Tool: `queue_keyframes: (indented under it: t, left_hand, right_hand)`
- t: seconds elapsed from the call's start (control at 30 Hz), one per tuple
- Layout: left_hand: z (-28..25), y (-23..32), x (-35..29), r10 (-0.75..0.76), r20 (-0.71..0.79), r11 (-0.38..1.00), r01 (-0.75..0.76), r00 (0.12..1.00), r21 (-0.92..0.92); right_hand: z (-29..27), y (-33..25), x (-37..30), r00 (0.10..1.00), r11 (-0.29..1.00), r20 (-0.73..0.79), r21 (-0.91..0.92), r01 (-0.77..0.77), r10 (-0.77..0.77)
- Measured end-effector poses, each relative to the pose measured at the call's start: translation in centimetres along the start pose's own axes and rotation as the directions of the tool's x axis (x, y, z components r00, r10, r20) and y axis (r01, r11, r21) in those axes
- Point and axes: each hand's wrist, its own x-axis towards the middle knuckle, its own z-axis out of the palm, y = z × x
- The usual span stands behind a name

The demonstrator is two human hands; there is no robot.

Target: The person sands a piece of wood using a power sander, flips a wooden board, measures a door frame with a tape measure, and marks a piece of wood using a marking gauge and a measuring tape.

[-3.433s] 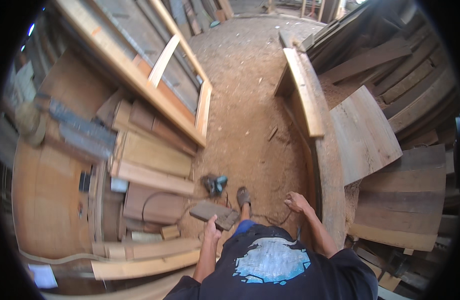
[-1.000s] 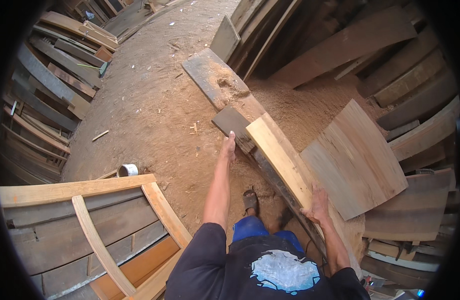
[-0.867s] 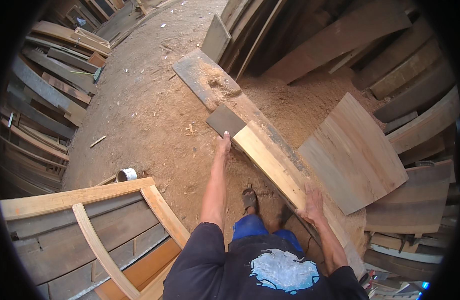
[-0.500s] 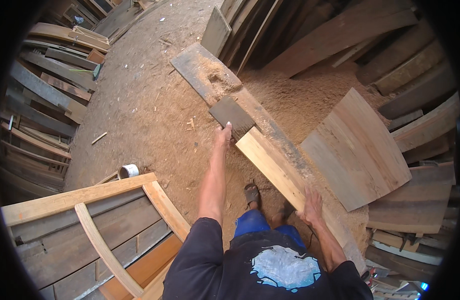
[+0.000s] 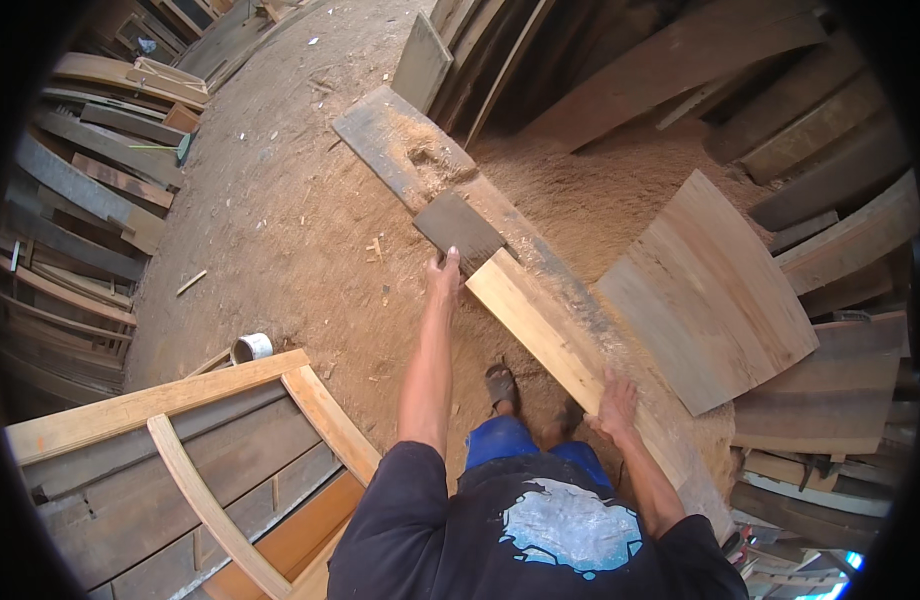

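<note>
A pale, planed wooden board lies lengthwise along a long, dusty plank bench. A short dark board sits beyond the pale board's far end, close against it. My left hand grips the near edge of the dark board, thumb on top and the other fingers mostly hidden beneath. Around the near end of the pale board my right hand is closed, with its fingers over the top and the thumb at the near edge.
At the lower left stands a light wooden frame over dark planks, with a white can behind it. A wide wooden panel leans right of the bench. Stacked boards line both sides, and sawdust covers the ground.
My right hand's fingers have drawn in slightly on the pale board. The left hand keeps its hold on the dark board, and the whole view has shifted a little.
</note>
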Motion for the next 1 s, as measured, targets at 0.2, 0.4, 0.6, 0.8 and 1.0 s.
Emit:
queue_keyframes:
  t: [0.2,0.4,0.6,0.8,1.0]
  left_hand:
    - [0.9,-4.1,-5.2,0.05,0.095,0.999,-0.049,0.994,-0.014]
    - [-1.7,-5.5,-3.1,0.041,0.074,0.985,-0.053,0.996,0.165]
    - [1.9,-7.0,-4.6,0.034,-0.072,0.95,-0.009,0.997,0.313]
    - [3.6,-10.5,-18.1,-0.193,0.385,0.981,0.183,0.903,0.063]
    - [5.7,-17.3,-24.5,-0.391,0.594,0.897,0.435,0.703,0.075]
  right_hand:
    - [-0.6,-0.3,-0.1,1.0,0.999,-0.009,-0.04,-0.001,0.001]
    - [1.2,-0.5,0.5,0.996,0.992,-0.023,-0.097,0.082,-0.084]
    - [-1.0,-0.9,-1.0,0.999,0.999,-0.019,-0.019,0.043,-0.043]
    - [-1.3,0.0,-0.8,0.995,0.994,0.03,-0.053,0.098,-0.097]
    - [-0.5,1.6,-1.9,0.952,0.973,-0.271,0.136,0.185,-0.143]
